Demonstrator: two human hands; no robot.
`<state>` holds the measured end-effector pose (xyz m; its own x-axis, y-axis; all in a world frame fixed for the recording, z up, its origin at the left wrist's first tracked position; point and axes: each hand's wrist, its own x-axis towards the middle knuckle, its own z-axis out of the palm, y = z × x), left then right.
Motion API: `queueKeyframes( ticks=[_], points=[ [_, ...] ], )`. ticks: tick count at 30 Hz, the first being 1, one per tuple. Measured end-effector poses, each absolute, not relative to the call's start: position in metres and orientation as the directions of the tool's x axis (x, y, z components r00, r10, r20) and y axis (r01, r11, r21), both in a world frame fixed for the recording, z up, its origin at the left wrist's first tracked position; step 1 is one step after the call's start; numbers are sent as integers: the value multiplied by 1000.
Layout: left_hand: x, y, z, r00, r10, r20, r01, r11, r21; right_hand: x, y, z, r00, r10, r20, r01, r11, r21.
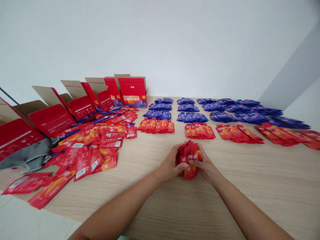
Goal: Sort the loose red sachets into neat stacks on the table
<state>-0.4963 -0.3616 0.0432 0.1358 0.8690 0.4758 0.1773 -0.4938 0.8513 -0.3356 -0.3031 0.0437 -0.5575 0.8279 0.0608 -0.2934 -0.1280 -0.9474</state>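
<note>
Both of my hands close around one stack of red sachets [189,159] held upright on the wooden table [262,186]. My left hand [170,165] grips the stack's left side, fingers curled. My right hand [205,165] grips its right side, thumb across the front. Just beyond lie rows of red sachet stacks [199,130] and, farther back, purple sachet stacks [192,117].
A loose heap of red sachets [95,146] covers the table's left part. Open red cartons [132,91] stand in a line along the back left, and a grey cloth [30,155] lies by the nearest carton. White wall behind; table edge runs along the lower left.
</note>
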Motion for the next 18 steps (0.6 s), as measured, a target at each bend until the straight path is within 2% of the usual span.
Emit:
queueKeyframes(
  ticks=[4,7,13,18],
  points=[
    [-496,-358,35,103,912,396,243,-410,879,-339,-297,32,-505,845,173,-212,73,-975],
    [-492,-356,31,60,928,367,225,-371,901,-343,-295,29,-479,846,234,-144,187,-972],
    [-486,-355,31,30,940,340,75,-341,937,-346,-298,30,-518,819,246,-61,252,-966],
    [-496,-350,26,-6,950,313,166,-308,937,-346,-306,29,-493,826,273,-36,294,-955]
  ],
)
